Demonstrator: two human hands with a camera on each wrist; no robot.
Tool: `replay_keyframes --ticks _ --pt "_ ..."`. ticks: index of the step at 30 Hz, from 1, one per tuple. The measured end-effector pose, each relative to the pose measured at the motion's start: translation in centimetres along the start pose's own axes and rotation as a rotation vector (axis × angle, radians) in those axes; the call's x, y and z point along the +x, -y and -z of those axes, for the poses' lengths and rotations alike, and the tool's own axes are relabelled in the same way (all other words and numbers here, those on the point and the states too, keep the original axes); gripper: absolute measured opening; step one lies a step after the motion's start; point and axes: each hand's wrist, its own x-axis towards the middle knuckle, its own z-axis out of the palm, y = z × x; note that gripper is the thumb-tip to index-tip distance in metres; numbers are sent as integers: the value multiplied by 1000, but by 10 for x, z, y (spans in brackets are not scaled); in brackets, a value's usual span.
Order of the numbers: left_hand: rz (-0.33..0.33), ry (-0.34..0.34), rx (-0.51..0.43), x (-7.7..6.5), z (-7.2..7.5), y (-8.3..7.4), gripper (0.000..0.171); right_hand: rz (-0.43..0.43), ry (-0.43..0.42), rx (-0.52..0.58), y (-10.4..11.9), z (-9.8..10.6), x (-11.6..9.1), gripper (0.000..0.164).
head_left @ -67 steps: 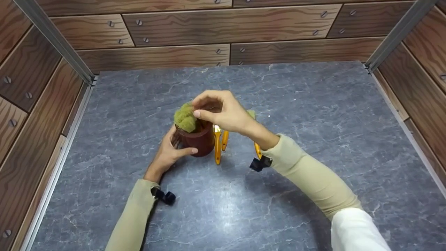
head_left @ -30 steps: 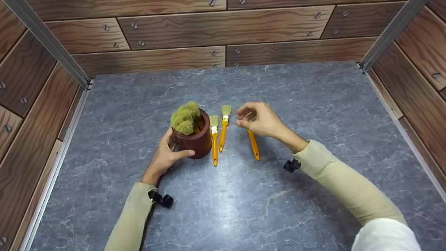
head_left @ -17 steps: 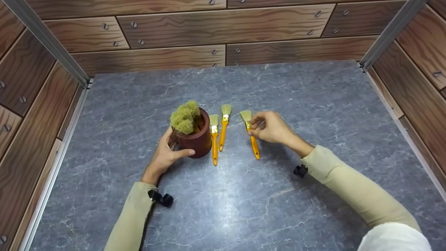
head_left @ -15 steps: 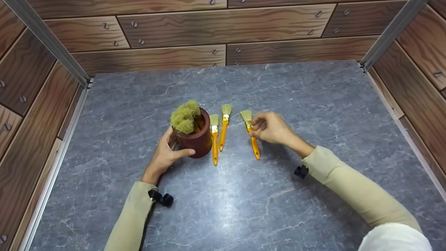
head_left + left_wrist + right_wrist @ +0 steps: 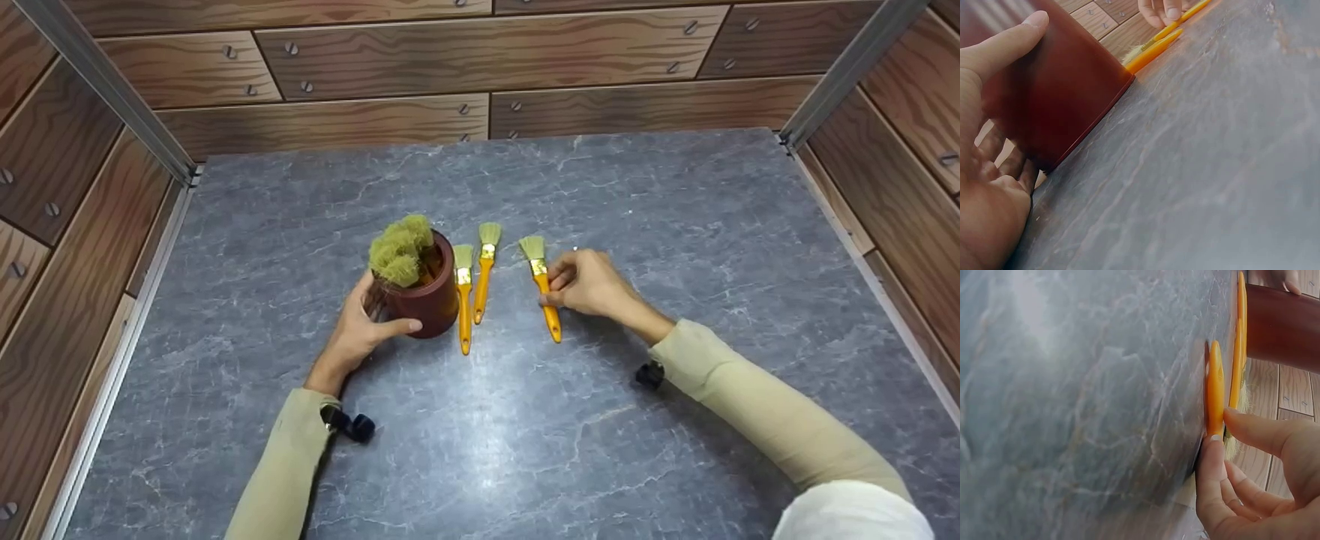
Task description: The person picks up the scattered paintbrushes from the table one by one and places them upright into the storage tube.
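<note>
Reddish-brown cylindrical pot: stands on the grey marbled worktop [image 5: 675, 214], left of centre; the left hand [image 5: 354, 330] grasps the pot [image 5: 421, 311], its thumb across the near side and its fingers round the left.
Brushes in the pot: a clump of yellow-green bristle heads [image 5: 397, 253], bristles up, leaning to the pot's left edge; orange handles show faintly inside, too crowded to count.
Brush at the right: a flat paintbrush with an orange handle, gold-coloured metal band and pale bristles [image 5: 539, 270], lying on the worktop with its bristles pointing away from the person; the right hand [image 5: 589, 283] pinches its handle between thumb and fingers.
Loose brushes between: one similar orange-handled brush [image 5: 465, 296] lies just beside the pot, whether touching it I cannot tell; a second matching brush [image 5: 486, 266] lies near it, slightly farther back. Neither is held.
Risk at the pot: all the heads lean one way, so a loosened left hand or a knock on that side could tip it.
Risk at the pinch: the handle is slim and smooth-looking, so a light hold could let the brush twist or slip.
Risk between the hands: a low sweep leftward could push the loose brushes into the pot.
</note>
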Motion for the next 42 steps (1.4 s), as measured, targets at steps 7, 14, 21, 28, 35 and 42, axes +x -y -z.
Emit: replay_keyframes --ticks 7,14,21,28,35,42 --pt "11 -10 17 0 0 -1 102 -8 -4 37 -2 -1 1 31" --pt "-4 3 16 0 0 -1 102 -62 37 77 -3 -1 1 33" --pt "20 -14 64 0 -1 -1 106 -137 71 138 -1 -2 2 34" --pt "34 -22 69 -1 0 -2 106 -165 89 203 -1 -6 5 32" --pt "20 -19 67 0 1 -1 108 -138 83 234 -3 -7 4 31" --pt "12 -19 69 0 1 0 109 -111 114 318 -2 -6 3 30"
